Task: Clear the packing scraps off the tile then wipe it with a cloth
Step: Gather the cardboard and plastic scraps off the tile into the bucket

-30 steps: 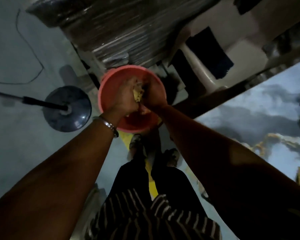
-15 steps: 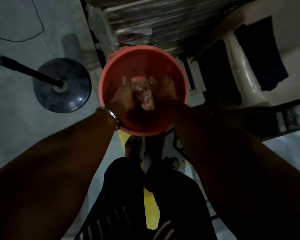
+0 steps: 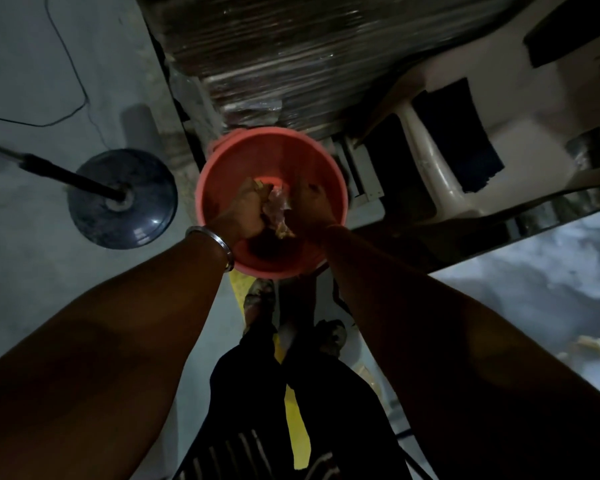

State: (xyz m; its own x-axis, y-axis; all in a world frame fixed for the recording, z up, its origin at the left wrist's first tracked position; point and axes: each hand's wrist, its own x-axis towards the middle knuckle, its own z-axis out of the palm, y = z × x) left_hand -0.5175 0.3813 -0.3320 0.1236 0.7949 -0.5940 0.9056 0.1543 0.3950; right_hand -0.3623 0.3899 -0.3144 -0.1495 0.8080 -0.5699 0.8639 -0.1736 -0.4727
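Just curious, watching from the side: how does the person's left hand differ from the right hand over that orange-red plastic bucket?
The left hand is a closed fist gripping the wet crumpled cloth; the right hand grips it from the other side, its fingers harder to make out. The left wrist wears a silver metal bangle; the right wrist is bare. Both reach into the orange-red plastic bucket.

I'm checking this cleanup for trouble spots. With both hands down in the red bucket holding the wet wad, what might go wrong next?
1. The left hand and right hand squeeze the cloth inside the red bucket; lifted out too wet, it could drip on the floor by the feet.
2. The bucket stands close against the wrapped stack, so splashes may reach it.
3. Scraps remain on the tile.
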